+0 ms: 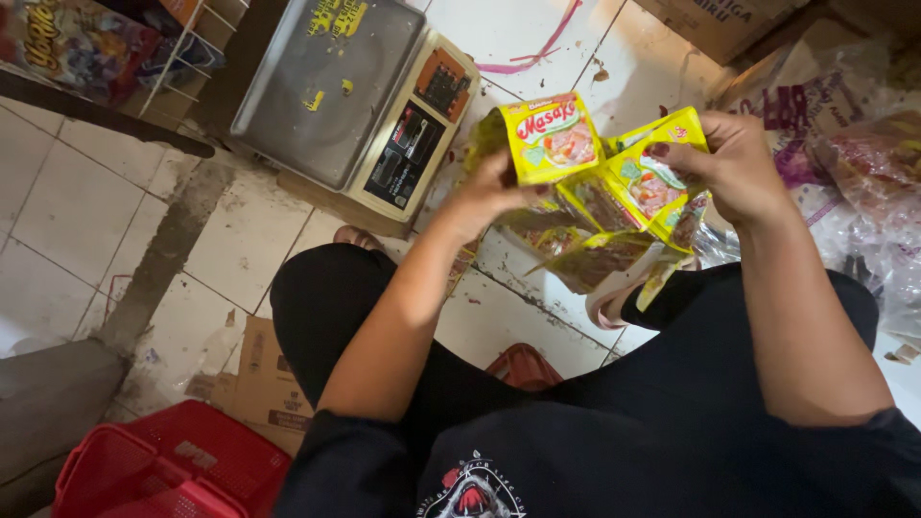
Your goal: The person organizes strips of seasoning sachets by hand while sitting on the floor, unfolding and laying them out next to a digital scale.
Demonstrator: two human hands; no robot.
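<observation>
Pinching at both ends, a strip of yellow seasoning sachets (595, 182) is held up above the lap: the left hand (484, 197) is closed on the top sachet, the right hand (734, 163) is clamped on the next one. More sachets are seen hanging folded beneath. A digital scale (355, 96) is set on the tiled floor (86, 201) beyond. A red basket (163, 465), contents unclear, is placed lower left.

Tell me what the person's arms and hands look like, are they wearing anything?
Both arms are bare from the short black sleeves of a T-shirt down to the fingers. No gloves, watch or bracelets show. The left hand is plain. The right hand has dark red polish on its thumbnail.
</observation>
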